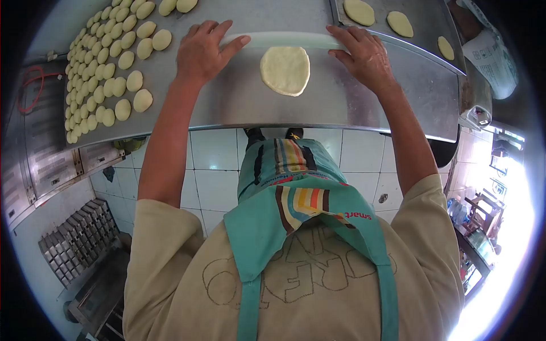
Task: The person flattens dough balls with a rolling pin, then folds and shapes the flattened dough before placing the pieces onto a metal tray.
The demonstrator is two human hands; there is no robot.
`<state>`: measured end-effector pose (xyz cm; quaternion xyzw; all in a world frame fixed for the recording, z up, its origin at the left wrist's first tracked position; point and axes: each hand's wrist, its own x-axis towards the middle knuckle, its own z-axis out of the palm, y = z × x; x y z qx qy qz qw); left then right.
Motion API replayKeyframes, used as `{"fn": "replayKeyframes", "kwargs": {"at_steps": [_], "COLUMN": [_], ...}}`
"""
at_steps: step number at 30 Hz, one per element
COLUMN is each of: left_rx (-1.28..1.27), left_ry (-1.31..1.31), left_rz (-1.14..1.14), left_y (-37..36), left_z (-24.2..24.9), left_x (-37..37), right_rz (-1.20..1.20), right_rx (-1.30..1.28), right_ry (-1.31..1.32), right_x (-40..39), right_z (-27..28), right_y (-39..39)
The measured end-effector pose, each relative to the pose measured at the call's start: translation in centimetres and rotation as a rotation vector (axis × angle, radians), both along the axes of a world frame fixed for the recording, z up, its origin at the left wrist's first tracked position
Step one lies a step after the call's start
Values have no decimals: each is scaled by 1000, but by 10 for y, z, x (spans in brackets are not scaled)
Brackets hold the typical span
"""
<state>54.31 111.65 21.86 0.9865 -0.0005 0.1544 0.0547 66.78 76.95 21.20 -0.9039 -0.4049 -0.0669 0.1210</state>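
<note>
A pale, whitish rolling pin (278,39) lies crosswise on the metal worktop (227,105), just beyond a flattened round of dough (285,70). My left hand (203,50) is over the pin's left end, its thumb stretched along it and its fingers curving over the far side. At the other end my right hand (362,57) covers the pin with bent fingers. Both palms hide the pin's ends. The dough round lies flat between my hands, near the front edge, and neither hand touches it.
Many dough balls (111,85) stand in rows at the left. A metal tray (424,48) at the back right bears flat dough rounds (400,24). A plastic bag (493,65) sits beyond it. Stacked metal moulds (79,238) are low at the left, above the tiled floor (213,187).
</note>
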Motion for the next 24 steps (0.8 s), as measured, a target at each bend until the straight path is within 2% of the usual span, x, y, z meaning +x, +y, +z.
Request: {"fn": "replayKeyframes", "kwargs": {"at_steps": [2,4,6,10,14,16,22,24], "left_rx": [15,23,7,-88,-210,-222,-122,-91], "left_ry": [36,51,0,-21,80,192,137,114], "left_rz": [4,-9,5,34,17,12,-28,-61], "left_y": [-9,-26,-62,-111,-113,-108,-78,-65], "left_z": [0,-22,-29,-23,-21,-11,5,-5], "left_x": [-19,-46,-80,-125,-129,-114,-87,-70], "right_rz": [36,34,13,-51,-56,26,77,41], "right_rx": [-17,3,11,-35,-146,-152,-14,-18], "right_ry": [-12,-23,-50,-53,76,77,45,51], "right_x": [-3,-16,-33,-62,-55,-43,-22,-22], "right_z": [-4,-19,-29,-28,-2,1,9,7], "right_y": [-2,-12,-27,-57,-57,-54,-44,-41]}}
